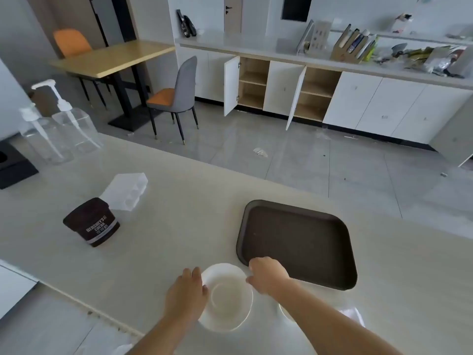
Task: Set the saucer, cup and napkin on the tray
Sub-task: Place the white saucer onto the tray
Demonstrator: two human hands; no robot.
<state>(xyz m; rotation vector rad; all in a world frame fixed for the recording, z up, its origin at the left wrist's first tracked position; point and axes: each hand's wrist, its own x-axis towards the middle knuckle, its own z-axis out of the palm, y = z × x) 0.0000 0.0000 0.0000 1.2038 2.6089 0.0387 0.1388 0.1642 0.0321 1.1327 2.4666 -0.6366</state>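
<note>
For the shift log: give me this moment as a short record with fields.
surface: pale counter
tray: dark brown tray, nothing on it
saucer: white saucer, on the counter beside the tray's near left corner
left hand: left hand at the saucer's left rim
right hand: right hand at its right rim
cup, napkin: partly hidden behind the right forearm
other items: cocoa tub, pump bottles
</note>
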